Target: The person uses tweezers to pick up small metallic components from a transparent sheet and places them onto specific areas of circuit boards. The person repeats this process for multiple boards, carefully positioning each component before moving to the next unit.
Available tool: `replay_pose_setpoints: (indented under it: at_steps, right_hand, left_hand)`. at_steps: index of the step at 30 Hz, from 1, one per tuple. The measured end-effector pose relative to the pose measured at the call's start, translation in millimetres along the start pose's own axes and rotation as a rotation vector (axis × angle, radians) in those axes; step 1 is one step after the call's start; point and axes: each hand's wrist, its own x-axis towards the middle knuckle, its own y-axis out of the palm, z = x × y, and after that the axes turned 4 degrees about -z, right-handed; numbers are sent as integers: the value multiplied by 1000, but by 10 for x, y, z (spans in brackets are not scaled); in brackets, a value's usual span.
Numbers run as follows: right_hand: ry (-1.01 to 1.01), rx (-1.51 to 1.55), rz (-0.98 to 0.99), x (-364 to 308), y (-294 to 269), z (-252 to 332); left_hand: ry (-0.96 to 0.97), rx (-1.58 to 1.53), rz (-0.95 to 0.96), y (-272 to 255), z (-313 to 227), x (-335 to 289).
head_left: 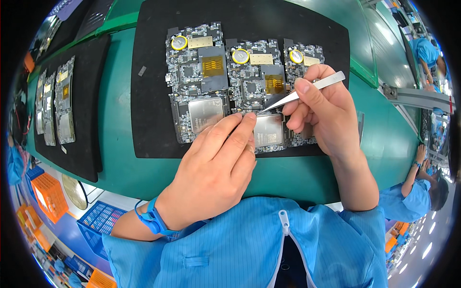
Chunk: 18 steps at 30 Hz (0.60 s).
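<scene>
I see right hand point(322, 113) pinching tweezers point(301, 92), tip at middle circuit board point(254, 91) on black mat point(149, 115); left hand point(216, 168) fingers together, fingertips point(248, 116) pressing same board beside tweezer tip

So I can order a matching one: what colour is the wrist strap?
Blue, on the left wrist; the head view shows it.
</scene>
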Motion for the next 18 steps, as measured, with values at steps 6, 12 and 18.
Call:
replay_pose_setpoints:
  at_steps: [6,12,18]
  right_hand:
    - [-51,-47,-4,-40,21,-16]
    - [-398,-56,-23,-198,44,-233]
    - [-789,-286,101,-181,-10,-393]
  left_hand:
    - [49,-26,22,-34,48,10]
    - [80,54,91,-85,5,-15]
    - [113,123,29,18,16,-118]
